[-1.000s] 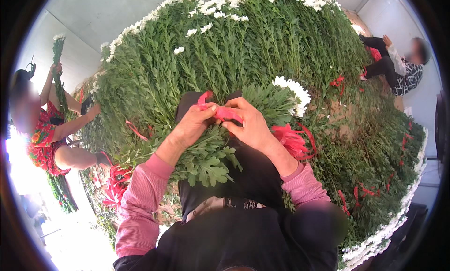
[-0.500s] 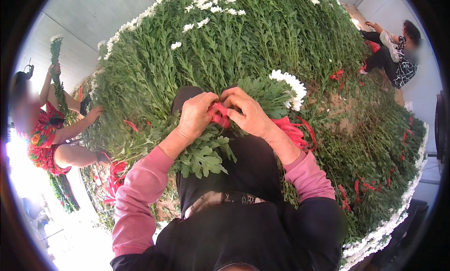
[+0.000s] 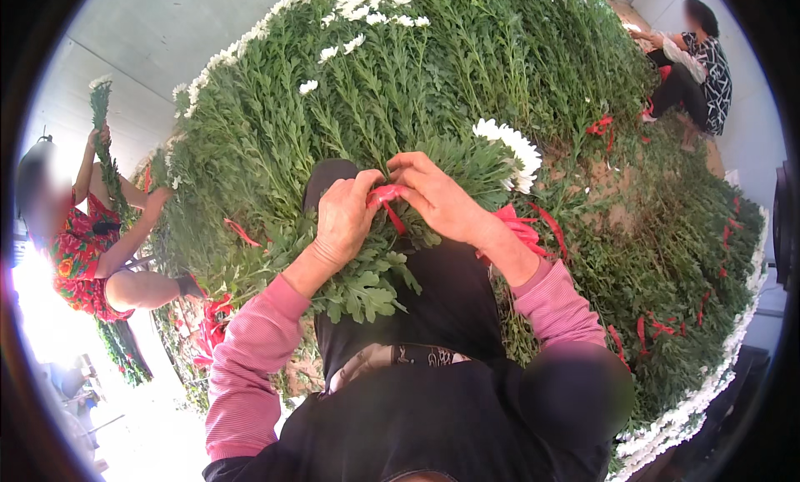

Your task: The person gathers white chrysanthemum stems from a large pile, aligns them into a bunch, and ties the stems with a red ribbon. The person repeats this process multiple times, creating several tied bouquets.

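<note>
A bunch of white chrysanthemums (image 3: 454, 159) lies across my lap, its flower heads to the right and its leafy stems to the left. Round the middle of the bunch runs a red plastic strip (image 3: 386, 194). My left hand (image 3: 343, 219) pinches the strip from the left side. From the right, my right hand (image 3: 442, 200) grips the strip between thumb and fingers. A short red tail hangs down between the two hands. Spare red strips (image 3: 514, 227) lie by my right wrist, partly hidden by the forearm.
A large heap of green-stemmed white chrysanthemums (image 3: 375, 90) spreads ahead and to the right. At the left, a person (image 3: 83, 240) in red floral clothes holds up a bunch; another person (image 3: 700, 65) sits at the far right. Red strips (image 3: 214, 328) lie at the left.
The red loops between my hands have drawn into a tighter band across the stems. The far-right person sits more upright; the left person's lower hand has shifted.
</note>
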`<action>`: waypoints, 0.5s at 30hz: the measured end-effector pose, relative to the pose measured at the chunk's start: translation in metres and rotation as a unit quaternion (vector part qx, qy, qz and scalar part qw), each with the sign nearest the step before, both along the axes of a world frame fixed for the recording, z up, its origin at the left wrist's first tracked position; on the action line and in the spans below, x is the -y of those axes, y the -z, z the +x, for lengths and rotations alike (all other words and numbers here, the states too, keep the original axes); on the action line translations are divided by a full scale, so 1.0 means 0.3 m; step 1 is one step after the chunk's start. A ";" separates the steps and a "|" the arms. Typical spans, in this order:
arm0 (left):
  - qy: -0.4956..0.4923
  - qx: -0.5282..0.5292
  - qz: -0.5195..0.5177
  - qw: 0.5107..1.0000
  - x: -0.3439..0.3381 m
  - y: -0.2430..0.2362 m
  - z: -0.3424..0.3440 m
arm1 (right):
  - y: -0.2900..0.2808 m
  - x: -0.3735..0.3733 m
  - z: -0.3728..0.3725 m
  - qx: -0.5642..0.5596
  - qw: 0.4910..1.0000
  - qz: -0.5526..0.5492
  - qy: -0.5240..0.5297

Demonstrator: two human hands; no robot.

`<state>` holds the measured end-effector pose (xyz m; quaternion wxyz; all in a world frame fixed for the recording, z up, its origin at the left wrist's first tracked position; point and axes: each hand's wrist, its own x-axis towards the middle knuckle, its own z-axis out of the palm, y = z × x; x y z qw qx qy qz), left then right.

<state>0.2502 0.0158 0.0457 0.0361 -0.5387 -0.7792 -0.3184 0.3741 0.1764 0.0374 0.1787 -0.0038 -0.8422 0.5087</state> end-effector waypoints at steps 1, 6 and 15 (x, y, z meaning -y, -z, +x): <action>-0.001 0.015 -0.012 1.000 -0.005 -0.008 -0.001 | -0.010 -0.005 0.011 -0.003 1.000 -0.008 -0.021; 0.108 -0.066 -0.151 0.980 0.092 -0.028 -0.112 | -0.091 -0.038 0.132 -0.064 0.966 0.235 -0.083; 0.046 0.625 -0.020 0.779 -0.004 -0.113 -0.059 | -0.105 0.044 0.154 -0.089 0.988 0.124 -0.027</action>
